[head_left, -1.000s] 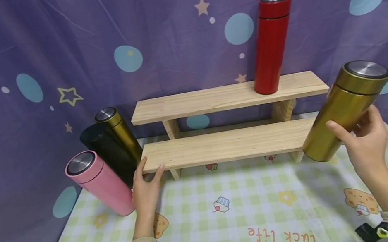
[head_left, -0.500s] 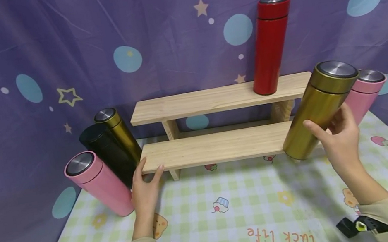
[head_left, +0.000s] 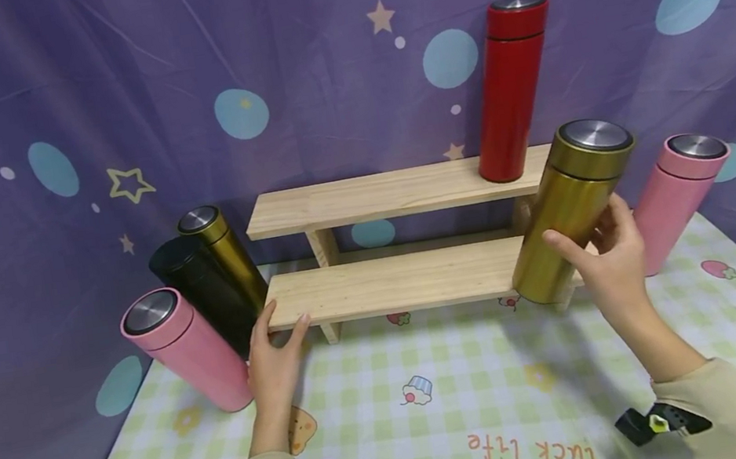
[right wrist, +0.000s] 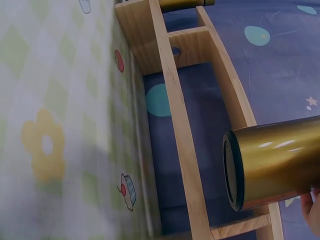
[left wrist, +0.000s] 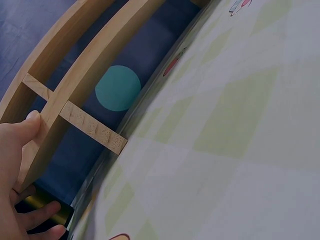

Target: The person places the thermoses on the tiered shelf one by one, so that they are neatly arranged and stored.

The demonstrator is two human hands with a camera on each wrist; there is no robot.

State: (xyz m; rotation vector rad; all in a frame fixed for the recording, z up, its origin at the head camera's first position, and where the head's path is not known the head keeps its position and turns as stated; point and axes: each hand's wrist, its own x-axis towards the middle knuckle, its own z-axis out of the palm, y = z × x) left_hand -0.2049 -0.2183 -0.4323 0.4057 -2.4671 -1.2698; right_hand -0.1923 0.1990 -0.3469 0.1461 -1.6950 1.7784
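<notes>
Head view: left hand (head_left: 275, 364) grips two-tier wooden shelf (head_left: 390, 283), seemingly to steady it; well apart, right hand (head_left: 612, 268) clasps gold thermos (head_left: 570, 203).

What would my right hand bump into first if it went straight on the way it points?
Probably the wooden shelf, with the gold bottle in your right hand likely touching it ahead of the hand itself. Depth is hard to judge, so I can't tell which part comes first.

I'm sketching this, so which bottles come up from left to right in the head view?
Left pink bottle, black bottle, left gold bottle, red bottle, held gold bottle, right pink bottle.
</notes>
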